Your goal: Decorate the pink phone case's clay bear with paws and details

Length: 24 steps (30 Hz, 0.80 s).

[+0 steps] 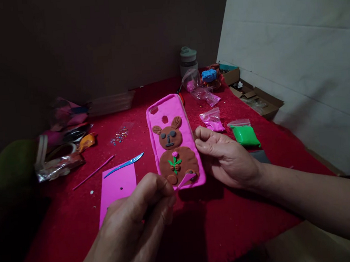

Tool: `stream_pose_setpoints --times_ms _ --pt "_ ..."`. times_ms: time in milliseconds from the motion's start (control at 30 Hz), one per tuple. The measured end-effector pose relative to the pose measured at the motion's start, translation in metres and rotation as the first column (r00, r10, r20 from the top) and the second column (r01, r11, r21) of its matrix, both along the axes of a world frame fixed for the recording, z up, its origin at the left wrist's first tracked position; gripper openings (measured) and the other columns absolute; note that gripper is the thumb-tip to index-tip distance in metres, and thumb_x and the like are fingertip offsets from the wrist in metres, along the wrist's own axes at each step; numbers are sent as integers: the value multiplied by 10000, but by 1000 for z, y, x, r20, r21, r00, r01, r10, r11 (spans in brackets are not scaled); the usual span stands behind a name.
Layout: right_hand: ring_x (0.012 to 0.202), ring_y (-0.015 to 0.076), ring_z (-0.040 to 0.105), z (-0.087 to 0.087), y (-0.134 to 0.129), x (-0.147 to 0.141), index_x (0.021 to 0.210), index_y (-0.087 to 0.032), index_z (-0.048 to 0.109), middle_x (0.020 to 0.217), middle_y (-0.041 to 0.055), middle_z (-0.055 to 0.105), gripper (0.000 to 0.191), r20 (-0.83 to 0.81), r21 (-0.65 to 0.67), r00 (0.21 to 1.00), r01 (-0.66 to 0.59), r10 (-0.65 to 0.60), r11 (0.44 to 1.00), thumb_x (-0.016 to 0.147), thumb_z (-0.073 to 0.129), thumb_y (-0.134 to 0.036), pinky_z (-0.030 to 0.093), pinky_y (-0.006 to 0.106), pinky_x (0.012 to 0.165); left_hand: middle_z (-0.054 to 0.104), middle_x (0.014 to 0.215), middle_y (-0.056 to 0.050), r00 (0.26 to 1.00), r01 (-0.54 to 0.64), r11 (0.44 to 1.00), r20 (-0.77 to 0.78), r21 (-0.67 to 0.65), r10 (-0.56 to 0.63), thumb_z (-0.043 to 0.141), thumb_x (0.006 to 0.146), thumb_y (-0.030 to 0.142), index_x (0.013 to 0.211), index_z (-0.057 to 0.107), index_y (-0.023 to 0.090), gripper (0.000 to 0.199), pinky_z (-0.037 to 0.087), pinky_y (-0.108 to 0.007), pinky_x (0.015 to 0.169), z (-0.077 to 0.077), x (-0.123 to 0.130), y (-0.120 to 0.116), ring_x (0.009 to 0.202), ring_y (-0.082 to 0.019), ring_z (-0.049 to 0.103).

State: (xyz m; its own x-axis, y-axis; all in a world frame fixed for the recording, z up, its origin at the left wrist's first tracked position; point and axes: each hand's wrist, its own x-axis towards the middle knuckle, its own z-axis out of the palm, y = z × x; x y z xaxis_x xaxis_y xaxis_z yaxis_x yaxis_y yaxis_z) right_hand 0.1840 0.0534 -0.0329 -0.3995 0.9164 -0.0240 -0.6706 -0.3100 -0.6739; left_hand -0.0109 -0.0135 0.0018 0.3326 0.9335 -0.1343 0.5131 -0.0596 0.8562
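In my right hand [227, 153] is a pink clay-covered phone case [185, 134], gripped by its right edge and tilted up off the table. On its face is a brown clay bear [181, 156] with grey eyes, nose and mouth, and a pink flower with green leaves on its belly. My left hand [145, 217] is closed on a pink modelling tool [187, 179]. Its flat tip lies over the bear's lower right foot, where a small dark piece shows. Whether the tip presses on the clay I cannot tell.
Left of the case, a blue plastic knife [125, 165] rests across a pink sheet [113, 193], near a thin pink stick [94, 172] and gems [119, 135]. Bags of green clay [245, 136] and pink clay [212, 120] lie right. A bottle [188, 60] and cardboard box [261, 99] stand behind.
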Motion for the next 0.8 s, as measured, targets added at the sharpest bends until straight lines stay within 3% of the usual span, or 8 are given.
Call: stream_pose_setpoints --times_ms 200,367,633,800 --pt "658 82 593 1 0 0 782 -164 569 728 -19 623 130 -18 -4 1000 -10 10 1000 759 696 -148 501 191 678 553 613 27 996 -39 999 75 24 37 568 888 303 819 576 227 103 414 -151 459 4 2 2 490 -86 479" --pt "671 80 597 1 1 -1 785 -165 578 743 -19 634 123 -28 1 1000 -8 8 1000 762 698 -148 498 186 681 528 547 32 968 -181 983 169 -35 184 665 815 325 778 640 215 119 353 -139 383 8 4 -1 439 -74 429" --pt "668 94 593 -1 1 0 779 -174 565 730 -21 615 140 2 -9 1000 17 -17 1000 748 700 -153 511 214 697 561 580 11 981 -126 992 144 -22 128 634 833 331 771 643 211 135 425 -166 466 4 2 -2 492 -97 473" --pt "663 85 595 -1 1 0 775 -175 571 720 -24 619 120 -22 -2 999 27 -27 1000 762 678 -123 511 197 684 554 557 18 957 -223 974 185 -37 226 656 800 336 762 651 214 127 400 -167 443 2 5 -5 481 -96 466"
